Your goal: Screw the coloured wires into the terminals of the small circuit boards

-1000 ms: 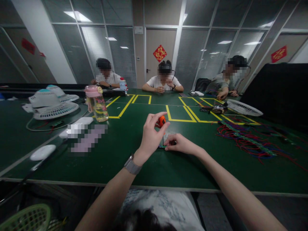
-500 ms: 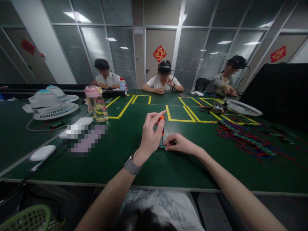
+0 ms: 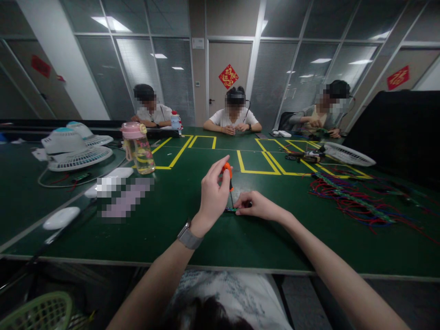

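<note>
My left hand [image 3: 213, 195] is closed around an orange-handled screwdriver [image 3: 227, 173], held upright with its thin shaft pointing down. The tip meets a small green circuit board [image 3: 232, 210] lying on the dark green table [image 3: 240, 238]. My right hand [image 3: 257, 205] rests on the table with its fingertips pinching the board's right end, holding it flat. A grey watch sits on my left wrist.
A pink-lidded water bottle [image 3: 137, 147] and white fans [image 3: 74, 151] stand at the left. Red and blue wires [image 3: 350, 197] lie in a bundle at the right, with another fan [image 3: 347, 153] behind. Three people sit at the far side.
My left fingers have shifted round the screwdriver handle, covering more of the orange; the forefinger has come down. The right hand and board stay put. A person at the far right moved their hands.
</note>
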Tool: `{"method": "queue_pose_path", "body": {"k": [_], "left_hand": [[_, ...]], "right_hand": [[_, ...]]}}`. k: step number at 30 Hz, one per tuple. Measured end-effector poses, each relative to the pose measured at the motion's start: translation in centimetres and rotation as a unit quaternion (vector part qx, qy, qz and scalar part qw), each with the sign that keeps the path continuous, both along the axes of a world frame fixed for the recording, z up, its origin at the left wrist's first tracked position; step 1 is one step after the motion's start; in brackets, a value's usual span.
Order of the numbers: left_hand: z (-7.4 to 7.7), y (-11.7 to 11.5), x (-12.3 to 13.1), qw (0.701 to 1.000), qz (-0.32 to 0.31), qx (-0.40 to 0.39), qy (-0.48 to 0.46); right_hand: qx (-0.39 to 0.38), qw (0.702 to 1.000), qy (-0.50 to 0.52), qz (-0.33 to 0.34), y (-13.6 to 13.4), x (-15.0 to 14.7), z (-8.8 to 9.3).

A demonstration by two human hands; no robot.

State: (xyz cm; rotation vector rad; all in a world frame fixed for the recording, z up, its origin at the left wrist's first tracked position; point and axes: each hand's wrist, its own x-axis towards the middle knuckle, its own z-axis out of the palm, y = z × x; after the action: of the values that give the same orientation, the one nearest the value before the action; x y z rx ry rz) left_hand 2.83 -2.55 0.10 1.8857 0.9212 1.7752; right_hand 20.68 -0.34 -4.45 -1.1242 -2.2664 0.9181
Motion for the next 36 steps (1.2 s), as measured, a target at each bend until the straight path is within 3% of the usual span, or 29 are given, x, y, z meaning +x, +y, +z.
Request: {"method": "queue_pose_path", "body": {"k": [3, 9, 15, 17, 21, 23, 29, 36], "left_hand": [[-0.1, 0.1, 0.0, 1.000, 0.002, 0.000, -0.006], [0.4, -0.3, -0.2, 0.996, 0.062, 0.046, 0.042], [-0.5, 0.6, 0.1, 0.997, -0.074, -0.028, -0.001], [-0.7, 0.6, 0.1, 0.996, -0.077, -0.033, -0.007], [-0.2, 0.2, -0.2, 0.999, 0.035, 0.015, 0.039], [-0.1, 0.1, -0.2, 0.997, 0.054, 0.025, 0.052], [-1.2, 1.1, 0.1, 0.999, -0.019, -0.036, -0.017], [-1.3, 1.4, 0.1, 0.993, -0.036, -0.078, -0.081]], "right_hand": [[0.002, 1.000, -0.002, 0.006, 0.0, 0.0, 0.0], [-0.002, 1.000, -0.002, 0.006, -0.1, 0.0, 0.3], [0.014, 1.000, 0.000, 0.003, -0.3, -0.1, 0.0], [0.027, 1.000, 0.011, -0.001, -0.5, -0.1, -0.3], [0.088, 0.996, 0.028, -0.021, -1.4, -0.1, -1.2], [0.139, 0.990, 0.027, -0.027, -2.1, -0.1, -1.5], [0.245, 0.969, -0.030, 0.016, -3.5, 0.2, -1.5], [0.260, 0.965, 0.000, 0.035, -3.2, 0.3, -1.7]]}}
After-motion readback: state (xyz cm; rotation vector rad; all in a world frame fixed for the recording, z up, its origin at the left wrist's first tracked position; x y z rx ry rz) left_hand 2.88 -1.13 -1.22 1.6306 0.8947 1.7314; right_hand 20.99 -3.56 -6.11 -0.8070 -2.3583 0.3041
